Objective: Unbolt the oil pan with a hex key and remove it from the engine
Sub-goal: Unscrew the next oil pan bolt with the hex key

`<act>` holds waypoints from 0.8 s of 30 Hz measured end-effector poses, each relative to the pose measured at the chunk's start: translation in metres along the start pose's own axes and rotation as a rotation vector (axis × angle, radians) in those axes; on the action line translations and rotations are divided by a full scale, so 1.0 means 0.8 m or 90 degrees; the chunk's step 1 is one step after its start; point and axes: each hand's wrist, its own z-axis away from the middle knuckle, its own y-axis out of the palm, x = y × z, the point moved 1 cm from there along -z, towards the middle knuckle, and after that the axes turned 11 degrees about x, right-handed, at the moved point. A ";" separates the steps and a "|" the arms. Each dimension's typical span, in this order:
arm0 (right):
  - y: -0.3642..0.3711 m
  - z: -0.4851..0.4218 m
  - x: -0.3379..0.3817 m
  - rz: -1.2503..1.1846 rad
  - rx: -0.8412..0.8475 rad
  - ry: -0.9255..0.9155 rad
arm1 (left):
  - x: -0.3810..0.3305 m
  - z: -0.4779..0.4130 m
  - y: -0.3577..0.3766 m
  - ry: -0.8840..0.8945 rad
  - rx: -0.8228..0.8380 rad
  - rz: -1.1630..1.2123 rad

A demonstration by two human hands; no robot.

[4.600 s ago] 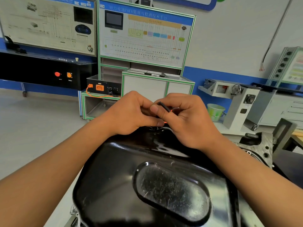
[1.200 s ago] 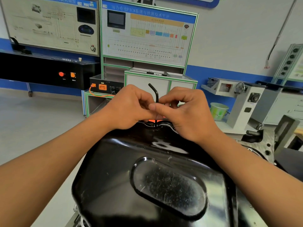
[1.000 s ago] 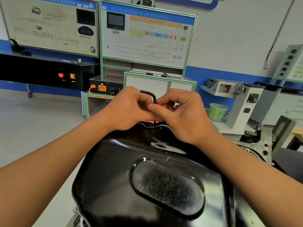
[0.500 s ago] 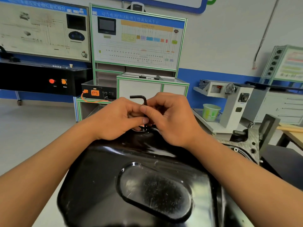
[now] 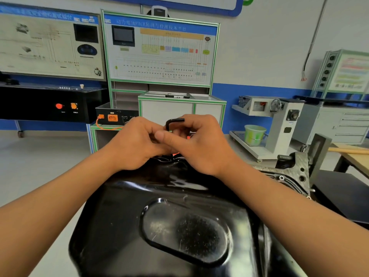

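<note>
A glossy black oil pan (image 5: 123, 220) fills the lower middle, bottom up, with an oval raised patch. It sits on a grey engine block (image 5: 295, 168) whose flange shows at the right. A black L-shaped hex key (image 5: 173, 122) stands upright at the pan's far edge, short arm on top pointing right. My left hand (image 5: 135, 144) and my right hand (image 5: 201, 144) meet there, fingers curled round the key's shaft. The bolt under the key is hidden by the hands.
Behind the pan stand a green-framed training board with a white cabinet (image 5: 179, 110) and a black console (image 5: 50, 104) at left. A grey machine stand (image 5: 279, 124) with a green bucket (image 5: 254, 134) is at right. A wooden table edge (image 5: 353, 154) shows far right.
The hex key's short arm has swung round, from pointing left half a second ago to pointing right now. Both hands stay at the pan's far edge.
</note>
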 end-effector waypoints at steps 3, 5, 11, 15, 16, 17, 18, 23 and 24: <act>0.001 -0.002 0.002 -0.080 -0.044 0.015 | 0.001 -0.002 0.002 -0.012 -0.028 -0.029; 0.004 -0.004 0.002 -0.064 -0.056 0.009 | 0.001 -0.002 0.002 0.000 -0.041 -0.040; 0.011 -0.004 0.006 0.020 -0.065 0.008 | 0.003 -0.004 0.003 -0.025 -0.040 -0.031; 0.014 -0.004 0.009 0.041 -0.124 0.056 | 0.001 -0.003 0.003 -0.018 -0.037 0.012; 0.013 -0.003 0.010 0.044 -0.138 0.058 | 0.000 -0.003 0.003 -0.021 -0.033 0.011; 0.014 -0.003 0.012 0.060 -0.147 0.042 | 0.000 -0.003 0.003 -0.022 -0.031 0.010; 0.014 -0.003 0.015 0.088 -0.145 0.012 | 0.001 -0.003 0.002 -0.026 -0.032 0.006; 0.017 -0.004 0.016 0.152 -0.028 -0.094 | 0.004 -0.002 -0.001 -0.020 -0.020 -0.033; 0.015 -0.003 0.014 0.110 0.005 -0.075 | 0.003 -0.001 0.000 -0.015 -0.012 -0.043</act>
